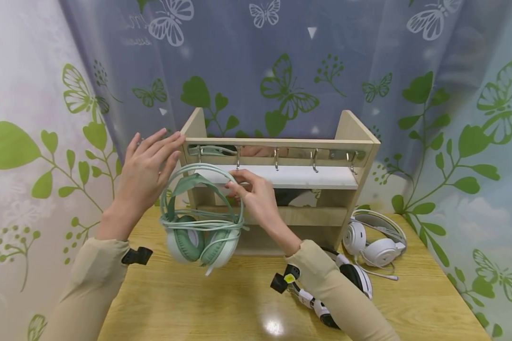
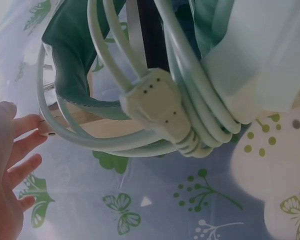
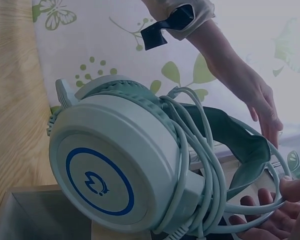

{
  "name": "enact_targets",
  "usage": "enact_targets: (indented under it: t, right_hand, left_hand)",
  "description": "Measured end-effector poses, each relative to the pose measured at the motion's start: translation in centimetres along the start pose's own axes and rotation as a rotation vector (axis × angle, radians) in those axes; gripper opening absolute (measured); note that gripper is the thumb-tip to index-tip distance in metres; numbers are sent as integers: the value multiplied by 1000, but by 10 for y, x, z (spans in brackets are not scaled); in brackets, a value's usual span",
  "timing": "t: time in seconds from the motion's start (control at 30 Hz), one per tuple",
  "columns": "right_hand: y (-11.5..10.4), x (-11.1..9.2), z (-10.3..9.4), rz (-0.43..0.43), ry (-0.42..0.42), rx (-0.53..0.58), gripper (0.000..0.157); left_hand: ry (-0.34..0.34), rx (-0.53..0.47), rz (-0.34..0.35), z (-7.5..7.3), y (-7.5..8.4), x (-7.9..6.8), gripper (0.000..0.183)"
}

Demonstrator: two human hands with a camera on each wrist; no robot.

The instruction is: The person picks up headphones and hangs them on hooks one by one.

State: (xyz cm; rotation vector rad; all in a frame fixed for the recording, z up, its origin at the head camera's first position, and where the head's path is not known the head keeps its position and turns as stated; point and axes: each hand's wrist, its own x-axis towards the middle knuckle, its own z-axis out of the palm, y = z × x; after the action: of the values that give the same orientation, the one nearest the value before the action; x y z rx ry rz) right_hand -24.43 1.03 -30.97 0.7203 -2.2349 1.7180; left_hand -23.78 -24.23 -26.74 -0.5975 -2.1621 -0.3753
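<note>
My right hand (image 1: 258, 196) pinches the right side of the headband of a mint-green headset (image 1: 227, 246). The headset hangs upright in front of the left end of a wooden rack (image 1: 256, 141), ear cups down. Its cable (image 2: 205, 95) is wound in several loops across the headband above the cups. Fingers extended, my left hand (image 1: 142, 173) rests its fingertips at the rack's upper left corner. Along the rack's front runs a metal rail with several hooks (image 1: 276, 158); the headset partly hides the left end below it. In the right wrist view, one ear cup (image 3: 102, 170) shows a blue ring.
A white headset (image 1: 379, 248) lies on the wooden table (image 1: 187, 303) right of the rack. Another, black and white headset (image 1: 358, 279) lies nearer, partly covered by my right forearm. A patterned curtain (image 1: 239, 61) hangs behind the rack.
</note>
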Motion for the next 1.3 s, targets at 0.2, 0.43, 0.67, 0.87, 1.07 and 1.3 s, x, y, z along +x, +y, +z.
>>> enact_targets:
  t: [0.2,0.43,0.67,0.87,1.07,1.3]
  right_hand:
    - [2,3,0,-1,-2,-15,29]
    - [3,4,-1,-22,-10,-92,31]
    - [5,5,-1,-31,-4,-139,32]
    - [7,6,-2,-24,-4,-139,33]
    - [10,6,-3,-32,-15,-127,34]
    - [15,6,-5,-58,-25,-141,36]
  left_hand:
    - [1,4,-2,1,-1,0,39]
    - [-1,1,-3,1,-1,0,39]
    - [2,0,-5,1,0,0,39]
    - [2,4,-6,2,0,0,39]
    - [14,-8,-10,2,2,-1,39]
    - [32,-17,-2,2,3,0,39]
